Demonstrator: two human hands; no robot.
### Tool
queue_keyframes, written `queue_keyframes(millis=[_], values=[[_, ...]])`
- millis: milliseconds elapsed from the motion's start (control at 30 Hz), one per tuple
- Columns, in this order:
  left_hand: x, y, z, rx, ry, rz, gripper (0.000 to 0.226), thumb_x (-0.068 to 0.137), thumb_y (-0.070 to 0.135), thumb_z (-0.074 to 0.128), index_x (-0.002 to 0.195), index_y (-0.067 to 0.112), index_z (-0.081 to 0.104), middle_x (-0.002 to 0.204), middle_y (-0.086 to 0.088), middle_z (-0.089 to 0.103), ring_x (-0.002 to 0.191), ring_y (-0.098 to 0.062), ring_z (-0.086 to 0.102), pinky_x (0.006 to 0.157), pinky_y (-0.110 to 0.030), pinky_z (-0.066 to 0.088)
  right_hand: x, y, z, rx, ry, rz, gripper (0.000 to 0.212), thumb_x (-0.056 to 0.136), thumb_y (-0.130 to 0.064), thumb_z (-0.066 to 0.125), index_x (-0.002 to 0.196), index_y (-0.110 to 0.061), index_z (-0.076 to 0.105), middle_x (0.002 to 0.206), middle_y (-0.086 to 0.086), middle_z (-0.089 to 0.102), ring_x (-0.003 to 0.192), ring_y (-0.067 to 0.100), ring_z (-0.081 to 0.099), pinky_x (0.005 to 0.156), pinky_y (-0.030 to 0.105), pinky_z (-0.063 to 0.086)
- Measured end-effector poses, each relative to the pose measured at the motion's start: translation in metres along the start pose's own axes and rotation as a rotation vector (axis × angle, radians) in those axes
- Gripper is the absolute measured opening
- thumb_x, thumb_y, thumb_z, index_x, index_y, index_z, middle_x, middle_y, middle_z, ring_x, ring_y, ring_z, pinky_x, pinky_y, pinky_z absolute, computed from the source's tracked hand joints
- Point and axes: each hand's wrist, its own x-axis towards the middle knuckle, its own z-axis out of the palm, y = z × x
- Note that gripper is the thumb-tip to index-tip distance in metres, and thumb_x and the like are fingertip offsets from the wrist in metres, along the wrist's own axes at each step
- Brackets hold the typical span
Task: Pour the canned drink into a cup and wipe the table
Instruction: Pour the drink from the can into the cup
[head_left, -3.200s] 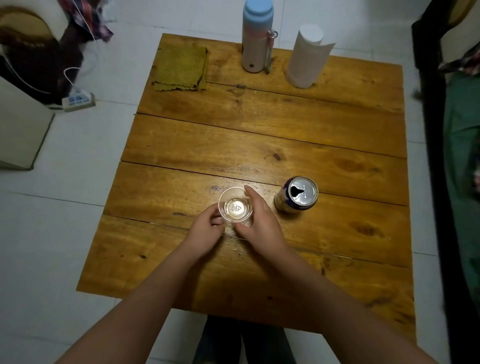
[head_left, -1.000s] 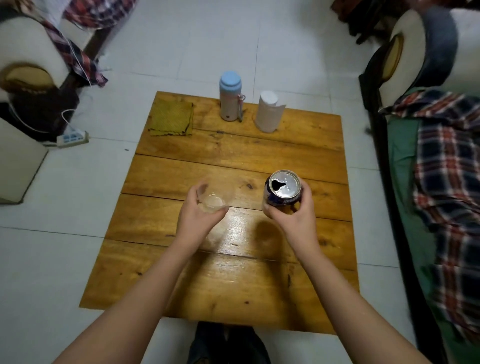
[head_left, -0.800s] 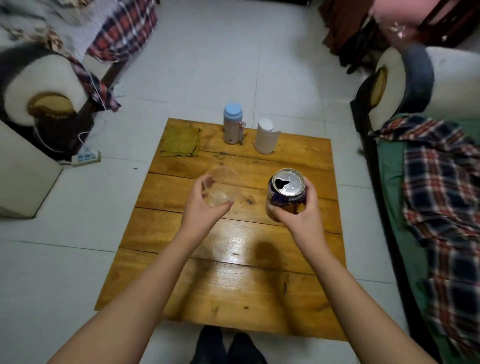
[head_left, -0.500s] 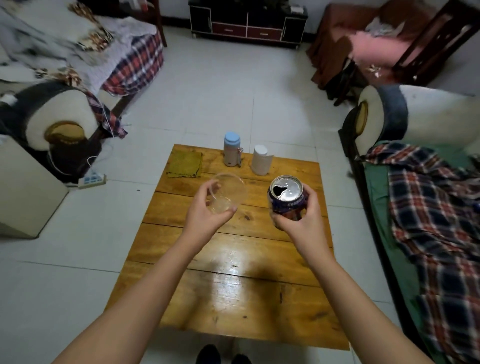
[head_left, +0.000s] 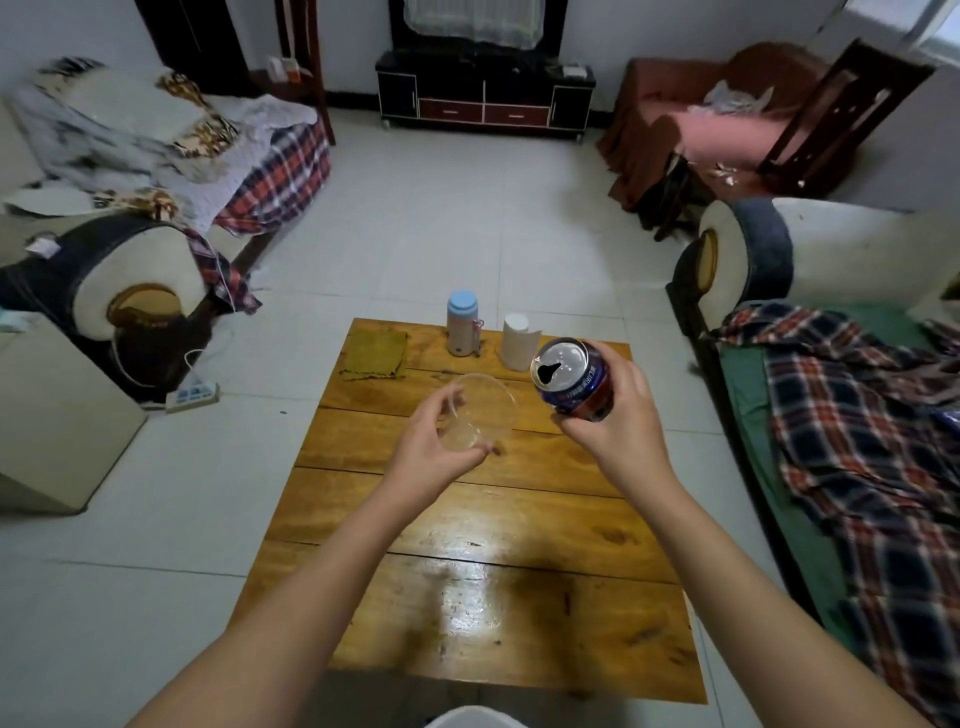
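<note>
My left hand (head_left: 434, 451) holds a clear plastic cup (head_left: 480, 410) above the wooden table (head_left: 483, 530), its mouth tipped toward me. My right hand (head_left: 618, 421) grips a blue opened drink can (head_left: 571, 378), lifted and tilted to the left toward the cup. The can's opening sits just right of the cup's rim, apart from it. No liquid is visibly flowing. A green cloth (head_left: 375, 354) lies flat at the table's far left corner.
A bottle with a blue lid (head_left: 462, 322) and a white cylinder (head_left: 518, 340) stand at the table's far edge. Sofas flank the table: one on the left (head_left: 130, 291), one with a plaid blanket (head_left: 862, 447) on the right. A power strip (head_left: 192, 395) lies on the floor.
Both hands lifted the cup and can off the table. The can is now raised higher and tilted toward the cup. The head camera has tilted up, showing more room.
</note>
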Motion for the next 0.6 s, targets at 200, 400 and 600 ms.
queue_keyframes(millis=[200, 400, 600], values=[[0.010, 0.003, 0.003, 0.022, -0.011, 0.036, 0.072, 0.068, 0.025, 0.078, 0.131, 0.024, 0.043, 0.125, 0.006, 0.050, 0.112, -0.014, 0.046, 0.096, -0.036, 0.045, 0.011, -0.005, -0.006, -0.105, -0.008, -0.032, 0.081, 0.067, -0.016, 0.078, 0.136, -0.027, 0.037, 0.129, 0.003, 0.044, 0.121, 0.021, 0.041, 0.102, 0.049, 0.038], [0.024, 0.007, 0.003, 0.024, 0.000, 0.055, 0.069, 0.070, 0.023, 0.078, 0.129, 0.026, 0.044, 0.123, 0.008, 0.051, 0.112, -0.012, 0.046, 0.099, -0.040, 0.044, 0.026, -0.014, -0.016, -0.148, 0.009, -0.075, 0.083, 0.068, -0.013, 0.077, 0.138, -0.027, 0.036, 0.129, 0.004, 0.044, 0.121, 0.022, 0.040, 0.104, 0.048, 0.037], [0.030, 0.009, 0.006, 0.025, 0.024, 0.065, 0.070, 0.069, 0.024, 0.078, 0.130, 0.027, 0.044, 0.125, 0.005, 0.053, 0.115, -0.013, 0.048, 0.100, -0.041, 0.045, 0.036, -0.017, -0.019, -0.241, 0.017, -0.108, 0.082, 0.070, -0.015, 0.076, 0.139, -0.030, 0.033, 0.130, 0.003, 0.043, 0.121, 0.020, 0.038, 0.102, 0.048, 0.039]])
